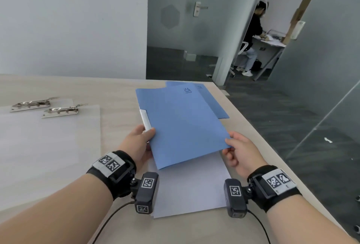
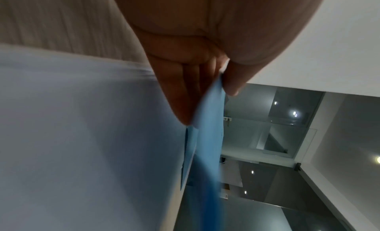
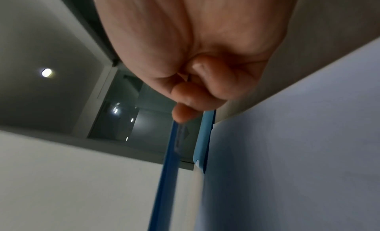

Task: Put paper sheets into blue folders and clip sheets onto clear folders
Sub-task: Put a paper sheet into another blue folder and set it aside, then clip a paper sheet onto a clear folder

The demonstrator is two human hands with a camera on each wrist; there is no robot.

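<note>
A blue folder (image 1: 181, 123) is lifted a little off the table, tilted over a stack of white paper sheets (image 1: 191, 185). My left hand (image 1: 139, 142) grips its left edge, thumb on top, beside a white sheet edge sticking out of the folder. In the left wrist view the thumb and fingers of the left hand (image 2: 218, 81) pinch the blue folder (image 2: 207, 137). My right hand (image 1: 236, 150) pinches the folder's near right corner; the right wrist view shows the right hand (image 3: 191, 110) holding the blue folder (image 3: 164, 177) edge. A second blue folder (image 1: 214, 103) lies behind. Two clear folders (image 1: 48, 142) with metal clips (image 1: 60, 110) lie at left.
The table's right edge (image 1: 272, 146) runs close beside my right hand, with dark carpet beyond. A glass partition stands at right. A person (image 1: 251, 37) works at a desk in the far room. Cables trail from both wrist cameras near the front edge.
</note>
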